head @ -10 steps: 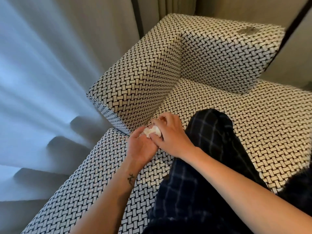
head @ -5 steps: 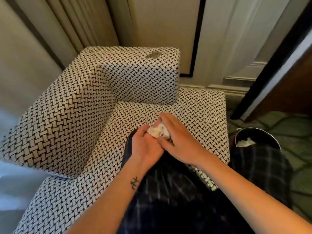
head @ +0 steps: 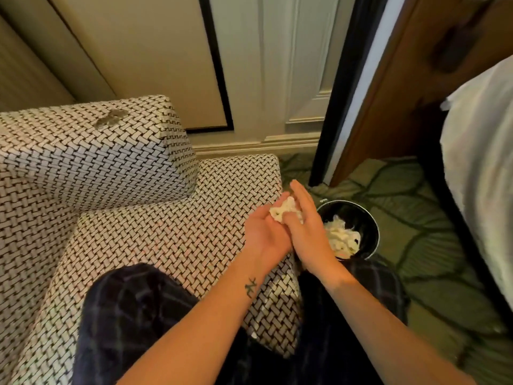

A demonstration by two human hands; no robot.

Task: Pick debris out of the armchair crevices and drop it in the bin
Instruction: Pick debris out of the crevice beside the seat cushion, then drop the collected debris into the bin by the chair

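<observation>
A crumpled white wad of debris (head: 286, 210) is held between my two hands at the right edge of the woven black-and-white armchair (head: 166, 232). My left hand (head: 263, 236) cups it from below. My right hand (head: 309, 229) lies against it from the right with fingers stretched out and the thumb pressed into the wad. The round black bin (head: 372, 221) stands on the floor just right of my hands, partly hidden by my right wrist. White crumpled paper (head: 342, 238) lies inside it.
The armchair's armrest (head: 83, 162) rises at the left, with a grey mark on top. My legs in dark checked trousers (head: 133, 315) are over the seat front. A bed with a white cover (head: 483, 168), a wooden panel and green patterned carpet (head: 433, 245) are at the right.
Both hands carried the wad from the armchair's inner corner rightwards to the seat's right edge beside the bin. My right hand's fingers have straightened.
</observation>
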